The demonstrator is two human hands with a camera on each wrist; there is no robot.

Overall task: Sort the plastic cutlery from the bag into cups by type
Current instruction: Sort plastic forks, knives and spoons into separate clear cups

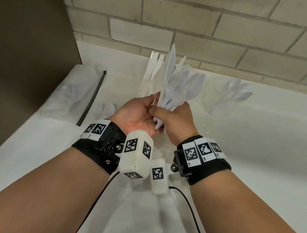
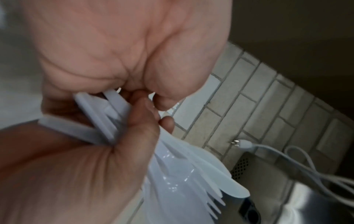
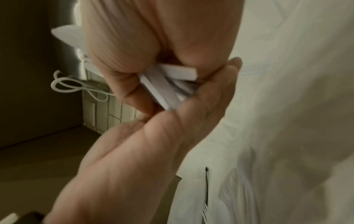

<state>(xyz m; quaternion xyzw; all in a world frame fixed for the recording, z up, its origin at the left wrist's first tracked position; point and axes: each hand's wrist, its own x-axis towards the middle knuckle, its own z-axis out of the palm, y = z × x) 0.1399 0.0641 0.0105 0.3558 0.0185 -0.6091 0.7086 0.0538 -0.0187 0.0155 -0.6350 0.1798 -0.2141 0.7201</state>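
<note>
The right hand point(image 1: 174, 122) holds a fanned bundle of white plastic cutlery point(image 1: 178, 88) upright above the white-covered bench point(image 1: 258, 145), its fingers and thumb curled round the handles so that the grip is pressed tight on them; spoon bowls, a long knife blade and fork tines spread out above it. The left hand point(image 1: 137, 115) lies just left of that grip, palm turned toward it, its fingertips touching the bundle's near edge and its thumb meeting the right thumb; in the left wrist view the thumb and a fingertip pinch at the handles point(image 2: 99, 115), though blur hides which single piece it takes. The right wrist view shows the flat handle ends point(image 3: 172, 84) wedged between the two hands. Beyond the grip, close behind the fan, stands a clear plastic cup of white knives point(image 1: 151, 73); well to the right of the grip a second clear cup of white spoons point(image 1: 231, 97) stands near the brick wall. To the left of the grip lie a loose white fork and spoon point(image 1: 103, 109), then a black zip strip point(image 1: 92, 97) and the clear plastic bag point(image 1: 66, 96) with cutlery still inside.
</note>
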